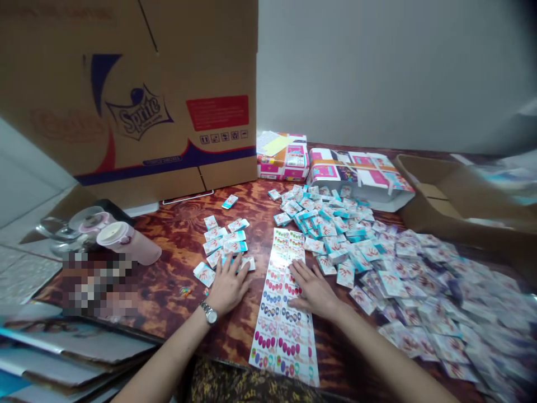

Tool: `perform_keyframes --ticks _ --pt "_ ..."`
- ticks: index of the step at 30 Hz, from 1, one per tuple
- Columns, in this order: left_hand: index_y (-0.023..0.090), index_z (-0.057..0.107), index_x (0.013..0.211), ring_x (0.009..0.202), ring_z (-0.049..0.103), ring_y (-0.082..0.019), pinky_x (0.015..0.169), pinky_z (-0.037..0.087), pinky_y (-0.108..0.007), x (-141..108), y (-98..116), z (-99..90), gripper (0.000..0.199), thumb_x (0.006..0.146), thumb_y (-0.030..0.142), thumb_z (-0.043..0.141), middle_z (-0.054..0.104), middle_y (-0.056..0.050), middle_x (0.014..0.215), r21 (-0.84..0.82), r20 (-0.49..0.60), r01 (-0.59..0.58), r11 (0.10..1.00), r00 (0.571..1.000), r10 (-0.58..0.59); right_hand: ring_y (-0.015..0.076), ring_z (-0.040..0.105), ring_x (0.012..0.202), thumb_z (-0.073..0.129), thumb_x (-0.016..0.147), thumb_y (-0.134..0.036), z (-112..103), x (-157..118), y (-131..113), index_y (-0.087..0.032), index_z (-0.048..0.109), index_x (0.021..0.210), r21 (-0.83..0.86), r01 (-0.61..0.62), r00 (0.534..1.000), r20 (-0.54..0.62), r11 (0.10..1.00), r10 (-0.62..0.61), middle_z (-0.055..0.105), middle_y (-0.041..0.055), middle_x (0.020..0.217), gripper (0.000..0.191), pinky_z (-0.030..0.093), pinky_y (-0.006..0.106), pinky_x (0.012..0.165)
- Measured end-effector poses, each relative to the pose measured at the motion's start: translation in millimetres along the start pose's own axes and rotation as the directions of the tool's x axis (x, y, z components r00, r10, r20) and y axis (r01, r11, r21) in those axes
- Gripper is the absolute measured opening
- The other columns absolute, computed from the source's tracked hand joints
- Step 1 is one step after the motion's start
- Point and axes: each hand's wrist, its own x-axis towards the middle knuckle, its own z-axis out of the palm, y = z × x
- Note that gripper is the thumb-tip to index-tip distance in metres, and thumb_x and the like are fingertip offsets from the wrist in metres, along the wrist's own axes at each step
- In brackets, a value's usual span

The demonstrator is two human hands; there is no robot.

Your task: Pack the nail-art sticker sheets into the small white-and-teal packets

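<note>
My left hand [229, 285], with a silver wristwatch [208, 313] on its wrist, lies flat with its fingers spread. Its fingertips touch a small group of white-and-teal printed packets [224, 243]. My right hand [314, 291] rests, fingers apart, on a long printed sheet of small labels [282, 319] with pink and blue ovals. That sheet lies between my hands on a glossy brown mottled table [176, 235]. To the right spreads a large loose pile of similar packets [413, 285], its far side blurred. Neither hand grips anything.
A large Sprite cardboard carton [138, 106] stands at the back left. A pink-capped tumbler [130, 243] lies by a glass object [62, 232]. Wrapped pink-and-white bundles [361, 173] and an open cardboard box [444, 196] stand behind the pile. Flat sheets [62, 352] lie at lower left.
</note>
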Motion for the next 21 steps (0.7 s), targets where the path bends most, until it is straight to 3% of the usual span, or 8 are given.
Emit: perform_keyframes --ticks 7,11,14,16,18,21 --pt "0.025 0.048 0.122 0.128 0.029 -0.031 0.1 0.026 -0.057 -9 33 -0.6 0.037 0.087 0.031 0.044 0.044 -0.009 0.132 -0.204 0.008 -0.007 0.979 1.0 0.008 0.0284 0.034 0.127 0.057 0.079 -0.042 -4 -6 -8 -0.023 0.044 0.129 0.076 -0.01 0.995 -0.099 0.997 0.017 0.042 0.0107 0.136 0.055 0.018 0.057 0.102" --pt "0.024 0.041 0.129 0.129 0.027 -0.03 0.102 0.026 -0.053 -5 47 -5.9 0.044 0.087 0.036 0.044 0.043 -0.01 0.134 -0.382 0.015 -0.021 0.924 0.999 0.029 0.0247 0.053 0.111 0.049 0.086 -0.028 -11 -13 -19 -0.025 0.059 0.112 0.226 0.023 0.973 -0.229 0.974 0.03 0.061 0.0066 0.116 0.027 0.023 0.056 0.1" --pt "0.02 0.03 0.135 0.132 0.019 -0.03 0.104 0.024 -0.05 -1 56 -14.8 0.064 0.08 0.044 0.052 0.028 -0.014 0.142 -0.525 0.009 -0.065 0.848 0.997 0.082 0.0194 0.063 0.089 0.044 0.089 -0.026 -37 -19 -30 -0.022 0.063 0.1 0.389 0.114 0.955 -0.296 0.914 0.007 0.069 0.005 0.096 0.023 0.039 0.043 0.092" --pt "0.02 0.028 0.136 0.132 0.018 -0.031 0.105 0.022 -0.05 3 63 -21.4 0.074 0.075 0.047 0.059 0.026 -0.014 0.143 -0.61 0.006 -0.072 0.789 0.995 0.096 0.0166 0.064 0.083 0.042 0.091 -0.027 -65 -21 -37 -0.021 0.063 0.1 0.502 0.173 0.957 -0.288 0.847 -0.025 0.069 0.004 0.093 0.024 0.048 0.03 0.076" --pt "0.021 0.04 0.13 0.126 0.033 -0.029 0.103 0.027 -0.045 6 69 -26.2 0.061 0.076 0.043 0.058 0.042 -0.012 0.133 -0.709 0.025 -0.018 0.705 0.998 0.05 0.0153 0.063 0.079 0.042 0.091 -0.028 -94 -20 -41 -0.021 0.062 0.098 0.547 0.2 0.949 -0.315 0.813 -0.021 0.068 0.0021 0.09 0.023 0.049 0.025 0.069" --pt "0.022 0.062 0.103 0.097 0.057 -0.023 0.088 0.042 -0.034 9 74 -27.4 0.028 0.082 0.037 0.05 0.064 -0.007 0.1 -0.854 0.125 0.15 0.498 0.989 -0.084 0.0165 0.062 0.082 0.042 0.09 -0.028 -123 -15 -45 -0.021 0.062 0.098 0.516 0.19 0.913 -0.407 0.835 0.043 0.067 0.0029 0.089 0.022 0.048 0.027 0.071"
